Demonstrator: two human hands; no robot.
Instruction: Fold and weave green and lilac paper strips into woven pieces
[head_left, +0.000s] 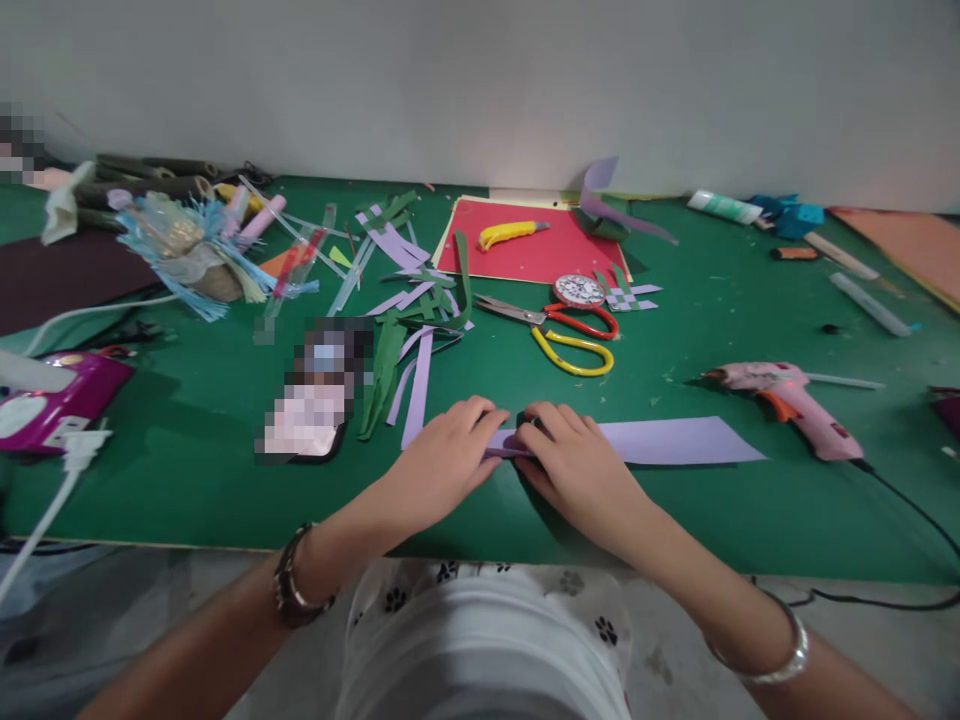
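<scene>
While red-and-yellow-handled scissors (559, 328), a pink hot-glue gun (787, 400) and a heap of loose green and lilac paper strips (409, 345) lie spread across the green desk (187, 480), a person works a long lilac paper strip (675, 441) near its front edge. Farther back, a yellow utility knife (514, 234) rests on a red paper sheet (555, 255), and a small woven green-and-lilac square (626, 296) sits just beside a round patterned disc (579, 290). A magenta appliance (56, 400) stands at far left. The glue gun is near the strip's right end, apart from it. Only the hands themselves cover the strip's left end: the left hand (450, 455) and right hand (577, 465) meet fingertip to fingertip there, each grip closed down on the paper and pinning it to the desk. The strip lies flat, runs out rightward from under the right hand, and shows a darker fold between the hands.
</scene>
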